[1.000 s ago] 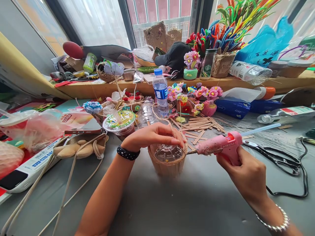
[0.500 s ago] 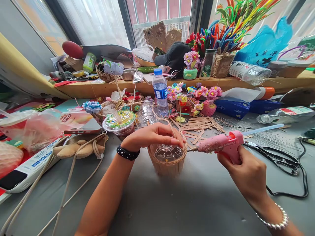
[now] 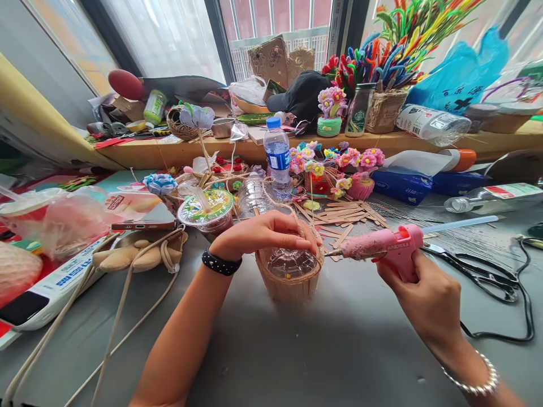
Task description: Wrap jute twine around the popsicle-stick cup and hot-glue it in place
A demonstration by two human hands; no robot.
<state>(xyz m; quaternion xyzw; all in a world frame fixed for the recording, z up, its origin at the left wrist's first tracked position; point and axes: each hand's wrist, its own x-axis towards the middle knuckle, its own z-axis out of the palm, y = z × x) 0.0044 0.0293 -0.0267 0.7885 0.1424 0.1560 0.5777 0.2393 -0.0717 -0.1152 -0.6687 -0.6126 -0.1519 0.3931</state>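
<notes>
While my left hand (image 3: pixel 271 234) is arching over the pot (image 3: pixel 292 293), its fingers are touching the rim and the twine (image 3: pixel 292 281) there; whether they are pinching or only pressing, I cannot tell. The pot is standing upright on the table (image 3: pixel 297 362), its mouth facing up. To the right of the pot, my right hand (image 3: pixel 428 294) is grasping the glue gun (image 3: pixel 382 247) by the handle, and the nozzle is pointing at the pot's rim, touching it or sitting just beside it. Scissors (image 3: pixel 483 270) are lying farther right of the pot. Behind the pot, a water bottle (image 3: pixel 278 158) is standing, wooden sticks (image 3: pixel 348 215) are lying to the right, and a lidded cup (image 3: pixel 206 209) is sitting to the left.
</notes>
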